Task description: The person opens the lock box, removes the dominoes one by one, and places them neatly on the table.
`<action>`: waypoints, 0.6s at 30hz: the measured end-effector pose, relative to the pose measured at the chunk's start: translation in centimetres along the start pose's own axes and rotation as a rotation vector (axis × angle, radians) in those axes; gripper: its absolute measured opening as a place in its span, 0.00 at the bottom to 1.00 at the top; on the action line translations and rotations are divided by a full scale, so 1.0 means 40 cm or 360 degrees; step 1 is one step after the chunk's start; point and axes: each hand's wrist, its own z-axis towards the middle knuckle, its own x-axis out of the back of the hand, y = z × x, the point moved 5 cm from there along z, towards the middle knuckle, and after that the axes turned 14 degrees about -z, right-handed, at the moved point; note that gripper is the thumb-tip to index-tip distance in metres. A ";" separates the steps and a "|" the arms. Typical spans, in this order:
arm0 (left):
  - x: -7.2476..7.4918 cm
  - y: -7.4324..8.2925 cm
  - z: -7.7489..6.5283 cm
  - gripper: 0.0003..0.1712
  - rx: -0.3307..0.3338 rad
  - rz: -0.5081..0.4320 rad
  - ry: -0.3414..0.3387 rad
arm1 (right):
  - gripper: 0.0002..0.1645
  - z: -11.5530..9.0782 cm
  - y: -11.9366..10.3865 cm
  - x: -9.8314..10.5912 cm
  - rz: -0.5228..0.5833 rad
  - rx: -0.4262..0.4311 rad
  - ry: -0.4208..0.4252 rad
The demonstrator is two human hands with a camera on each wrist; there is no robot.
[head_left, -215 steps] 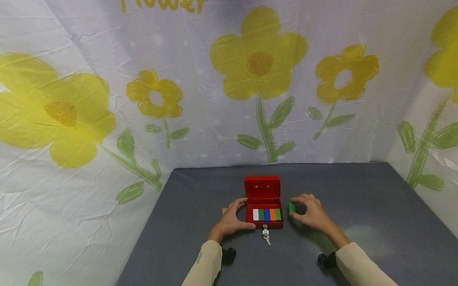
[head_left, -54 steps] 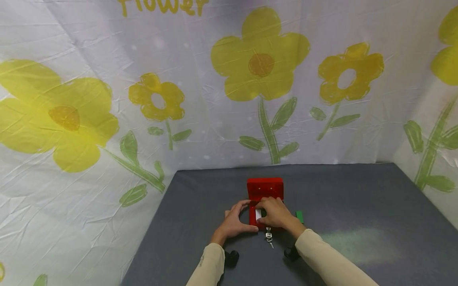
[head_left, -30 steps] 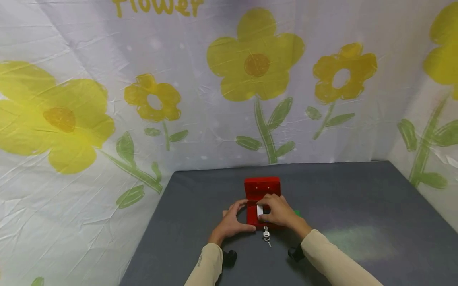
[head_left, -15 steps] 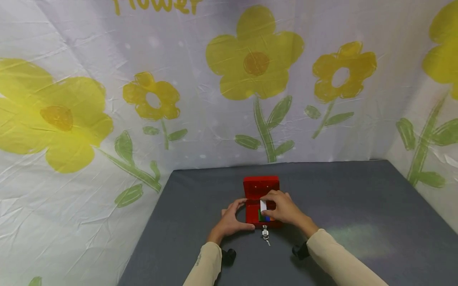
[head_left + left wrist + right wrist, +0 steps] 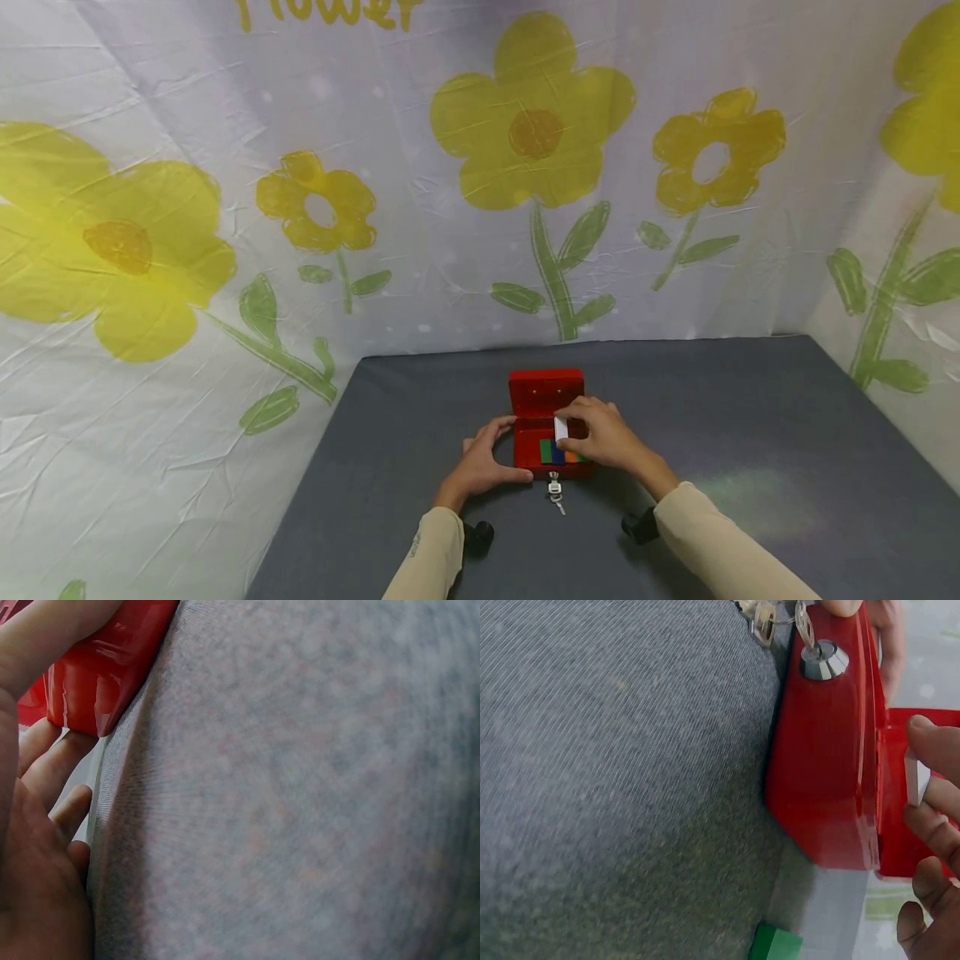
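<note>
A red cash box (image 5: pixel 533 434) stands on the table with its lid raised. My left hand (image 5: pixel 483 469) holds the box's left side, thumb at the front corner and fingers at the back. Between thumb and fingers, my right hand (image 5: pixel 609 433) pinches a white block (image 5: pixel 561 427), lifted above the box. Below it in the box lie a green block (image 5: pixel 545 451), a dark blue block (image 5: pixel 557 452) and an orange block (image 5: pixel 572 457), with another green edge partly hidden by the hand. In the right wrist view the white block (image 5: pixel 916 778) is tilted in the fingers.
Keys (image 5: pixel 556 493) hang from the lock (image 5: pixel 824 660) on the box's front. A loose green block (image 5: pixel 776 943) lies on the table right of the box. Behind the grey table (image 5: pixel 420 392) hangs a flower-printed cloth (image 5: pixel 427 275).
The right hand set the green block down right of the box, then reached in and took the white block. It has lifted it and moved it rightward. The left hand stays on the box.
</note>
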 end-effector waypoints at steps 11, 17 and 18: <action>0.002 -0.001 0.001 0.54 0.0008 -0.0022 0.0014 | 0.25 -0.027 0.040 0.029 0.0001 -0.0045 0.0095; 0.000 0.001 0.000 0.54 -0.0011 -0.0023 -0.0011 | 0.25 -0.041 0.060 0.038 -0.0007 -0.0066 0.0108; 0.000 0.001 -0.001 0.54 -0.0011 -0.0023 -0.0014 | 0.25 -0.043 0.062 0.040 -0.0013 -0.0062 0.0118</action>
